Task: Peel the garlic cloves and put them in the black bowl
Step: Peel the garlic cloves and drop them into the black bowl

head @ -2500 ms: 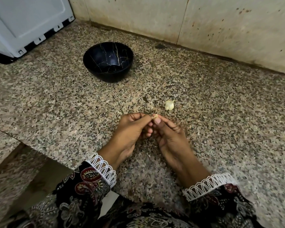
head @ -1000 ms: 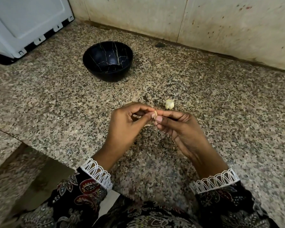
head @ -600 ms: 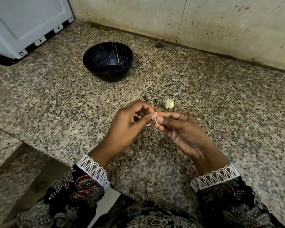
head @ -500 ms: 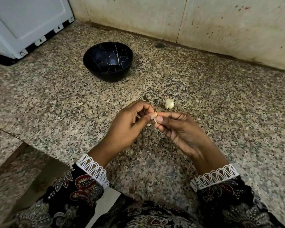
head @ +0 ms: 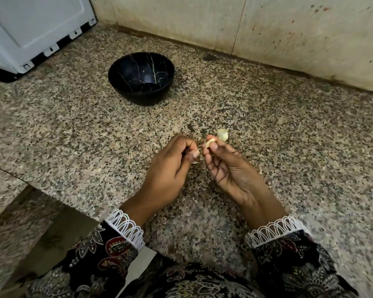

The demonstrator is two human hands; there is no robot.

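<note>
Right hand [head: 228, 168] palm-up above the counter, thumb and forefinger tips pinching a small pale garlic clove [head: 209, 143]; the clove is curved, smooth, cream-coloured, poking up past the fingertips. The other fingers are loosely curled under it. Left hand [head: 170, 166] sits just beside it, fingers curled in, thumb pressed to the forefinger on a thin papery sliver of skin [head: 200, 149] sticking out toward the clove; the sliver is too small to tell more. The two hands are close, fingertips almost meeting.

Second garlic piece [head: 222, 134] lies on the counter just beyond the right fingertips, lumpy, pale yellow-white, slightly glossy. Cannot tell whether it is peeled.

Black bowl [head: 140, 78] stands well apart, further back and to the left. It is round, deep and glossy, with thin gold crack-like veins; nothing visible inside.

Counter [head: 73, 125] is speckled granite, pink-grey-black grain, polished, with a stepped edge at lower left. Wall [head: 289, 29] behind is beige tile, stained and spotted. White appliance [head: 30, 29] with a dark base sits at upper left. Sleeves [head: 108, 252] are dark paisley fabric with white looped lace cuffs.
</note>
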